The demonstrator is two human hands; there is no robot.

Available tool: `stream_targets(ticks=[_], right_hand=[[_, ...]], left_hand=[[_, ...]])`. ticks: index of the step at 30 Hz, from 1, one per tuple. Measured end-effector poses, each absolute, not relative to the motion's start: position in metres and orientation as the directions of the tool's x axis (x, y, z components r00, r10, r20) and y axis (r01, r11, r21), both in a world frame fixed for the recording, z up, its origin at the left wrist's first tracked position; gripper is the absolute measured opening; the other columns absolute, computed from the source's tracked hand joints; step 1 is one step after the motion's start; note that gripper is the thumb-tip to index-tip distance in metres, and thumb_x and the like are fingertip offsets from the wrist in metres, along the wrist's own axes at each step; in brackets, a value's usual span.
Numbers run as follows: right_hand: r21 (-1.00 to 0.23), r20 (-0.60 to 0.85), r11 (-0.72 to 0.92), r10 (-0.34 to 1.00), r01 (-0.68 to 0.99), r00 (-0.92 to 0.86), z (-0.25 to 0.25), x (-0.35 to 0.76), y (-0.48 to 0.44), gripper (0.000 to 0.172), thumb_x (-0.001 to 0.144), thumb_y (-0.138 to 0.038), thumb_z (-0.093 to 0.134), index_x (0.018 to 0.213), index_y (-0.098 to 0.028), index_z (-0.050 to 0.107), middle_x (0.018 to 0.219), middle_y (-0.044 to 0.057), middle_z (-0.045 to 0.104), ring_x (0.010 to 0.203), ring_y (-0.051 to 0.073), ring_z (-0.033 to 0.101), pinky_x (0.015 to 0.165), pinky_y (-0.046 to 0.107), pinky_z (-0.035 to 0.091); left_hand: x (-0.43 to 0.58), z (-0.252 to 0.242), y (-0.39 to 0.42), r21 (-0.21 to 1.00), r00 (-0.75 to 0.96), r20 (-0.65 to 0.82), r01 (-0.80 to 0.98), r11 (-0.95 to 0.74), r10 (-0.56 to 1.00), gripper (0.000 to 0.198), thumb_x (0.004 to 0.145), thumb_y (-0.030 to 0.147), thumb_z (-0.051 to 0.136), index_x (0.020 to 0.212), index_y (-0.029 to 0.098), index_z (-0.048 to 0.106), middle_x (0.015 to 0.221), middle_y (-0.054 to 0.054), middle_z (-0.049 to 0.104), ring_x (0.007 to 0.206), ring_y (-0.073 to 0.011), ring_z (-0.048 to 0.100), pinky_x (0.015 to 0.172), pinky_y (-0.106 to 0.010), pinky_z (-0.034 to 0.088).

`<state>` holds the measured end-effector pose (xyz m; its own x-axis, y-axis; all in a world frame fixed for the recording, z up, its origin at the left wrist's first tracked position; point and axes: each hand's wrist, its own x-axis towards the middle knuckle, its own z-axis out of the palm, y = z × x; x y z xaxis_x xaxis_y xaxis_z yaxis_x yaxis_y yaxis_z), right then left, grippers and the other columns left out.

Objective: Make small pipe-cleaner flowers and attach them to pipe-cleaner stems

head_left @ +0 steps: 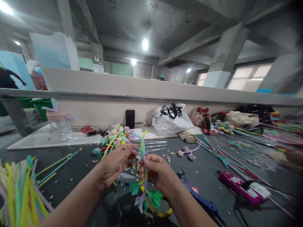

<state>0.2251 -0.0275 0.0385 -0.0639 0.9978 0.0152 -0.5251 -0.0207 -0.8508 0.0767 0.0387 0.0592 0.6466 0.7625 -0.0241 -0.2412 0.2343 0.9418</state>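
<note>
My right hand (153,167) pinches a bundle of blue, yellow and purple fuzzy stems (143,148) standing upright in front of me. The bundle's lower end has green leaf-like pieces (155,198) and frayed purple tips. My left hand (120,157) is beside the upper part of the bundle, fingers bent toward it; whether they grip anything is hidden. Behind my left hand lies a pile of small fuzzy flowers (117,135). A yellow ring-shaped roll (165,214) is below my right hand. A blue glue gun (201,201) lies right of my right forearm.
Fuzzy stems (21,189) fill the near left. A clear cup (60,127), black phone (130,119) and white bag (172,119) stand at the back. A magenta power strip (241,187) with cables lies right. Another person's blurred hand (294,156) shows at the right edge.
</note>
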Motion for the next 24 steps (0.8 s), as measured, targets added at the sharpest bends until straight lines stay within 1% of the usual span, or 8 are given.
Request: stream_targets(ticks=[3,9,12,14,16,18,21,24], right_hand=[[-0.854,0.037,0.016,0.999,-0.519,-0.03,0.036,0.226,-0.026,0.018,0.064,-0.027,0.073,0.067,-0.013,0.062,0.056,0.001,0.066,0.047,0.01,0.058,0.049,0.019,0.04],[-0.923,0.148,0.165,0.986,-0.348,0.077,0.032,0.22,-0.026,0.018,0.07,-0.03,0.067,0.066,-0.013,0.061,0.057,0.0,0.063,0.05,0.01,0.055,0.054,0.022,0.04],[-0.969,0.204,0.224,0.964,-0.102,0.17,0.032,0.218,-0.026,0.02,0.073,-0.031,0.061,0.062,-0.015,0.057,0.053,-0.001,0.059,0.049,0.01,0.051,0.052,0.023,0.039],[-0.944,0.309,0.262,0.916,0.202,0.256,0.031,0.217,-0.027,0.02,0.074,-0.029,0.056,0.058,-0.016,0.055,0.05,-0.002,0.055,0.049,0.011,0.049,0.052,0.024,0.038],[-0.774,0.515,0.311,0.816,0.551,0.264,0.03,0.217,-0.027,0.019,0.074,-0.023,0.052,0.056,-0.017,0.055,0.052,-0.001,0.054,0.053,0.013,0.049,0.058,0.027,0.038],[-0.515,0.695,0.335,0.701,0.789,0.156,0.028,0.217,-0.028,0.019,0.075,-0.018,0.048,0.057,-0.017,0.054,0.053,-0.001,0.054,0.055,0.013,0.049,0.07,0.031,0.038],[-0.243,0.794,0.314,0.607,0.918,0.003,0.025,0.214,-0.03,0.019,0.077,-0.014,0.045,0.06,-0.017,0.054,0.054,-0.001,0.055,0.054,0.012,0.049,0.082,0.037,0.034],[-0.155,0.811,0.259,0.585,0.953,-0.027,0.021,0.211,-0.03,0.019,0.078,-0.013,0.046,0.061,-0.017,0.053,0.055,-0.001,0.056,0.055,0.012,0.05,0.086,0.039,0.031]], left_hand=[[0.085,0.057,0.026,0.9,0.718,0.028,-0.321,0.296,0.695,0.023,0.071,0.034,0.067,0.075,0.013,0.058,0.069,-0.001,0.057,0.061,-0.0118,0.054,0.062,-0.026,0.045],[0.096,0.051,0.016,0.938,0.556,0.132,-0.337,0.078,0.821,0.017,0.07,0.025,0.065,0.061,0.014,0.055,0.051,0.002,0.054,0.05,-0.011,0.05,0.054,-0.024,0.043],[0.099,0.045,0.018,0.977,0.43,0.166,-0.194,-0.088,0.888,0.015,0.069,0.026,0.064,0.063,0.014,0.057,0.054,0.002,0.057,0.055,-0.013,0.053,0.057,-0.025,0.043],[0.101,0.042,0.019,0.982,0.363,0.186,-0.08,-0.168,0.913,0.015,0.069,0.028,0.063,0.066,0.013,0.061,0.061,-0.001,0.062,0.062,-0.0154,0.056,0.063,-0.026,0.044],[0.102,0.039,0.019,0.981,0.327,0.183,0.0,-0.193,0.927,0.019,0.068,0.031,0.061,0.069,0.012,0.064,0.067,-0.003,0.065,0.068,-0.0178,0.058,0.066,-0.027,0.044],[0.103,0.038,0.017,0.978,0.306,0.173,0.057,-0.199,0.936,0.021,0.068,0.032,0.059,0.069,0.012,0.065,0.068,-0.005,0.067,0.069,-0.0195,0.059,0.067,-0.028,0.044],[0.103,0.038,0.016,0.963,0.274,0.17,0.157,-0.218,0.947,0.02,0.067,0.031,0.057,0.065,0.013,0.066,0.066,-0.005,0.067,0.069,-0.0213,0.06,0.068,-0.03,0.044],[0.103,0.039,0.016,0.957,0.281,0.162,0.19,-0.22,0.946,0.019,0.067,0.03,0.057,0.064,0.014,0.066,0.066,-0.005,0.068,0.07,-0.0216,0.061,0.068,-0.03,0.044]])
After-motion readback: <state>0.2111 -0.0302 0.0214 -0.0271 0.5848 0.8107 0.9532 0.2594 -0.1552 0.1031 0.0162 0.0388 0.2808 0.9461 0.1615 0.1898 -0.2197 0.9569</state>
